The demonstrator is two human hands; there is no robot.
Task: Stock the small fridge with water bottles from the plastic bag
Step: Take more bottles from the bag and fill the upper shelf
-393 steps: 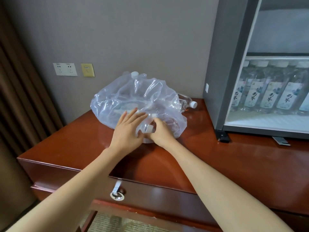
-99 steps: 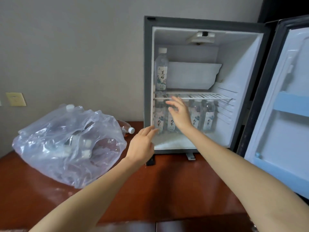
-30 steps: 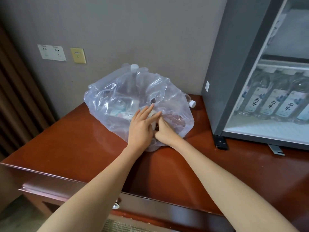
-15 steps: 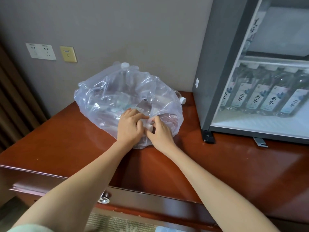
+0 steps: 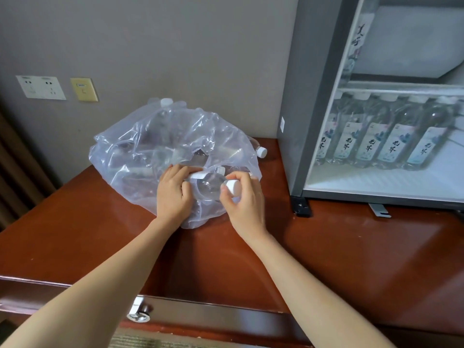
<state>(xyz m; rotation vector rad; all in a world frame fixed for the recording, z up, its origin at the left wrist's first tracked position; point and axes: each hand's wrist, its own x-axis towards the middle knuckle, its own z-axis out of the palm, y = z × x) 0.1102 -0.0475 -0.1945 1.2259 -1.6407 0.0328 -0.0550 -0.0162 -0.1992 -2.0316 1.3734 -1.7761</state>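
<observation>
A clear plastic bag [image 5: 150, 146] holding several water bottles lies on the wooden desk [image 5: 351, 259] by the wall. My right hand [image 5: 243, 199] grips the white-capped neck of a clear water bottle [image 5: 209, 187] that sticks partly out of the bag's opening. My left hand [image 5: 172, 194] grips the bag's edge and the bottle's body. The small fridge [image 5: 301, 96] stands open at the right, with a row of labelled bottles [image 5: 391, 144] on its bottom and one bottle [image 5: 356, 38] on the upper shelf.
Another bottle cap [image 5: 262, 152] pokes out behind the bag near the fridge's side. Wall sockets [image 5: 40, 87] and a yellow switch plate [image 5: 84, 89] sit on the wall at left. A drawer handle [image 5: 137, 313] is at the desk's front edge. A brown curtain [image 5: 15, 172] hangs at far left.
My right hand has pulled a bottle's neck and cap out of the bag's opening toward me. My left hand stays on the bag, its fingers now curled round it.
</observation>
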